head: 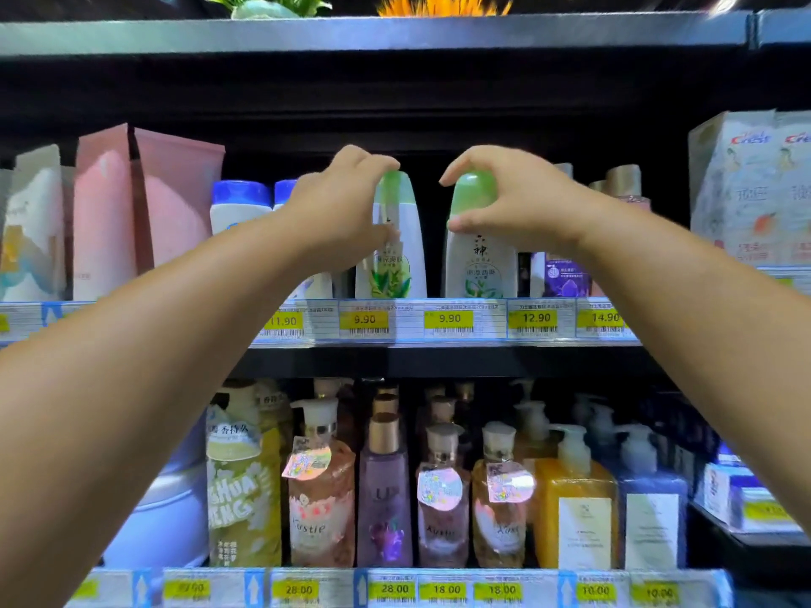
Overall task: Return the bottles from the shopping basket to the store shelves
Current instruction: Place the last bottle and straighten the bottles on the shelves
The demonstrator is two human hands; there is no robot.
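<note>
2 bare forearms rise from the lower corners and converge at the middle shelf. The left hand curls over the green cap of the left bottle, thumb pressed on its front. The right hand grasps the right bottle the same way, fingers over the cap, thumb at the neck. Both white bottles stand upright, just beside each other, at the shelf's front edge above 2 yellow 9.90 price tags. Farther left stand 2 blue-capped bottles and 2 pink packs.
</note>
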